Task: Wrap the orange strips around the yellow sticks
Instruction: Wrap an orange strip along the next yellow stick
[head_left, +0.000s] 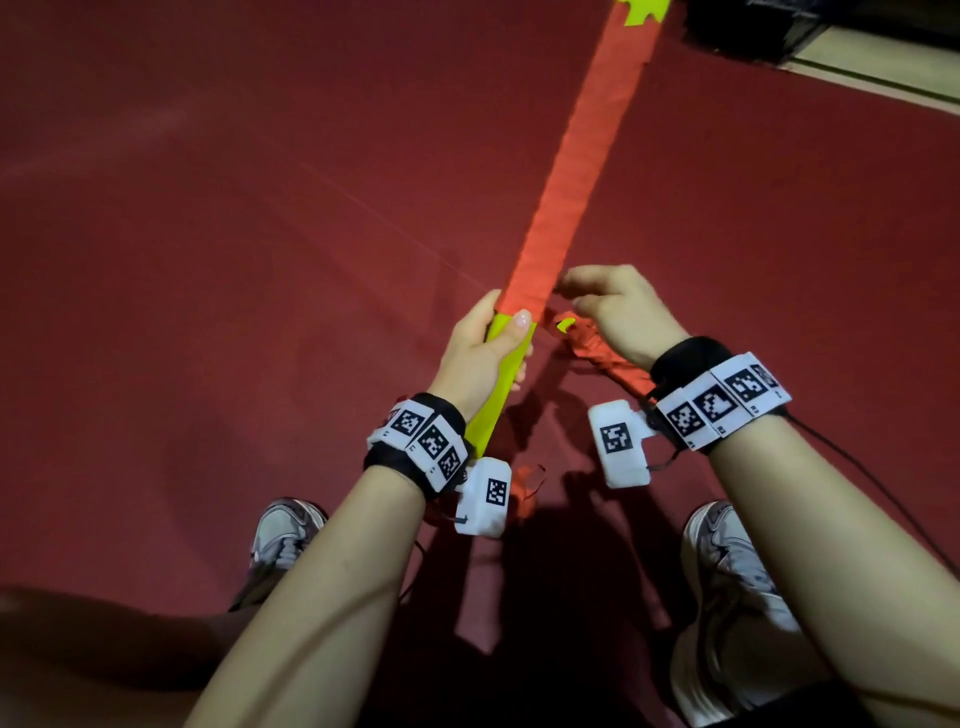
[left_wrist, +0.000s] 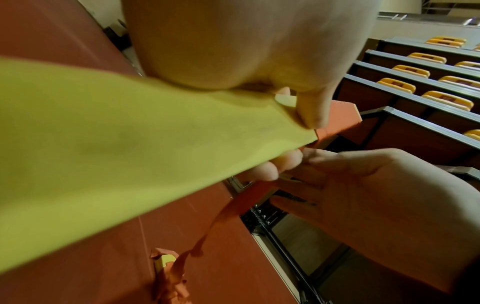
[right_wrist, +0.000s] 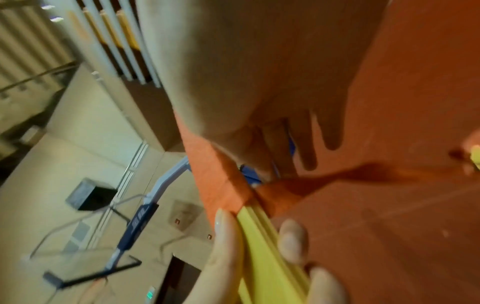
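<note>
Left hand (head_left: 480, 353) grip clamps flat yellow stick (head_left: 501, 384); right hand (head_left: 618, 317) pinches crinkled orange strip (head_left: 597, 353)

Open red floor (head_left: 208, 260) left; shoes (head_left: 283, 540) below

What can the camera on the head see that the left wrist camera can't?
Only the head view shows both wristbands, the shoes and the stick's long orange-wrapped part.
Only the left wrist view shows rows of desks with yellow seats.
Both show the left hand gripping the yellow stick, and the right hand pinching the loose orange strip.
</note>
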